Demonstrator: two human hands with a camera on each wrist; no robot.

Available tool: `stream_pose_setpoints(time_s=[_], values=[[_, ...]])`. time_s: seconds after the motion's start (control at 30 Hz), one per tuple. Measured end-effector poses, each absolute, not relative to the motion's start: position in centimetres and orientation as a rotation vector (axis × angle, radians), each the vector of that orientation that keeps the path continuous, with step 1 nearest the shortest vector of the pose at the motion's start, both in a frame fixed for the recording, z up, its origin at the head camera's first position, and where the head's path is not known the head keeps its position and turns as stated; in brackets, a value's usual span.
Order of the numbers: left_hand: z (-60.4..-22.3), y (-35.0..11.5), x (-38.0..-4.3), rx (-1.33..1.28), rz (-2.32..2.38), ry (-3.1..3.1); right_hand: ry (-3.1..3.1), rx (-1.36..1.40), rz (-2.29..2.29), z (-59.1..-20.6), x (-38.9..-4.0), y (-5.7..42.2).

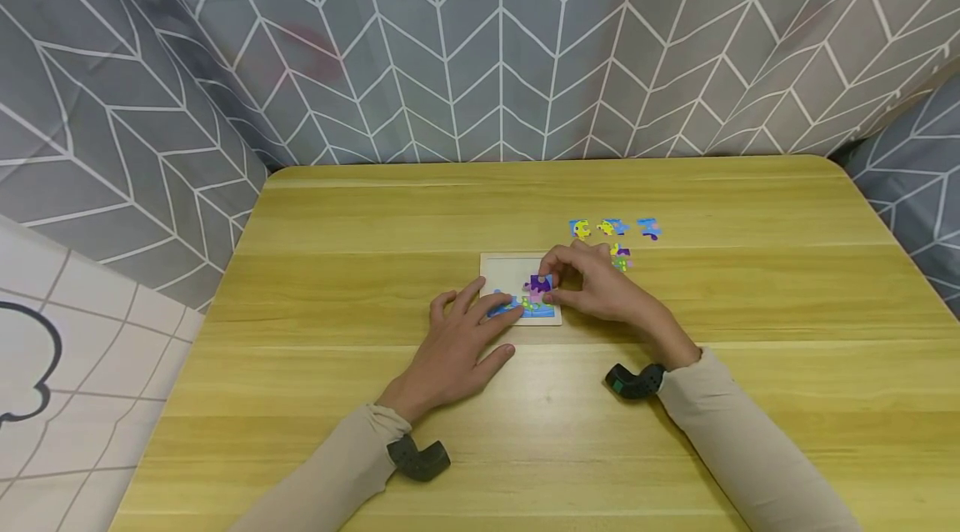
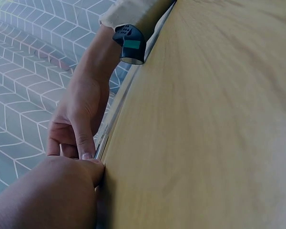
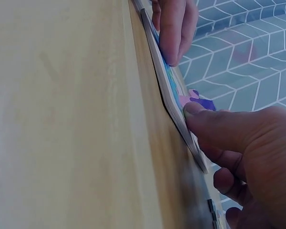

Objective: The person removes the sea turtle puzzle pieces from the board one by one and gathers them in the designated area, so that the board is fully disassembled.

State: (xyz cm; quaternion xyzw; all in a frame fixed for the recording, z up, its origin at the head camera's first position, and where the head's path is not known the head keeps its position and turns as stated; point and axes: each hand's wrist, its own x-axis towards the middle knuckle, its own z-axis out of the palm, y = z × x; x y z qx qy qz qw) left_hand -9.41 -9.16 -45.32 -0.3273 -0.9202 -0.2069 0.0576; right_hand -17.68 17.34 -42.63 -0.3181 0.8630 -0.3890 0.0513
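Observation:
A small light puzzle tray [image 1: 504,269] lies on the table, its near part filled with a blue strip of joined jigsaw pieces [image 1: 538,310]. My right hand [image 1: 600,282] pinches a purple and pink jigsaw piece [image 1: 539,284] between thumb and fingers over the tray's right side. In the right wrist view this jigsaw piece [image 3: 200,101] tilts up from the tray, its lower edge close to the blue strip. My left hand [image 1: 459,342] lies spread with fairly straight fingers, fingertips on the tray's left side and on the blue pieces. The left wrist view hides the puzzle behind the hands.
Several loose jigsaw pieces [image 1: 615,227] lie beyond the tray at the right, and others [image 1: 621,257] sit just behind the right hand. The wooden table [image 1: 360,248] ends at a grey patterned curtain [image 1: 480,57]. Each wrist wears a black camera [image 1: 420,459].

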Motion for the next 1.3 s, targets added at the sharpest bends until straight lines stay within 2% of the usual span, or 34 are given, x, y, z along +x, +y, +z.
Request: stream_pose_setpoints(time_s=[1.3], values=[[-45.31, -9.24, -9.35, -0.995, -0.598, -2.782, 2.591, -1.088, -1.303, -43.14, -18.02, 17.17]])
